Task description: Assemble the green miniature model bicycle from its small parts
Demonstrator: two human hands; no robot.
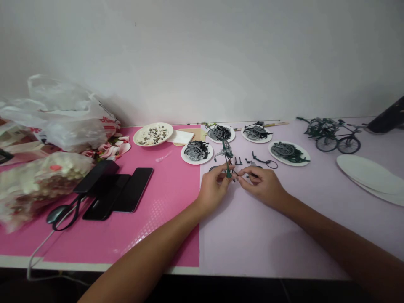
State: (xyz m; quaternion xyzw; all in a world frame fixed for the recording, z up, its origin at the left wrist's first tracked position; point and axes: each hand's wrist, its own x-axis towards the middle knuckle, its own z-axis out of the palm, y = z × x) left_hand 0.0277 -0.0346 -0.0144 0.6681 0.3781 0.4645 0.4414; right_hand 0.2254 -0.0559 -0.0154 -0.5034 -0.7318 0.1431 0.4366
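Note:
My left hand point(212, 188) pinches a partly built model bicycle point(227, 152) of dark green plastic, with a grey wheel at its upper end. My right hand point(264, 184) meets it from the right, thumb and forefinger closed at the lower part of the bicycle. Whatever sits between those right fingertips is too small to name. Just behind my hands lie loose small parts, among them a curved dark strip point(259, 158) and a thin black ring point(272, 164).
Several small plates of bicycle parts, such as this plate point(197, 162), stand behind my hands. Finished model bicycles point(338, 141) and white oval plates point(369, 172) are at right. At left are a bowl point(153, 143), phones point(134, 189), a cable point(41, 248) and plastic bags point(66, 122).

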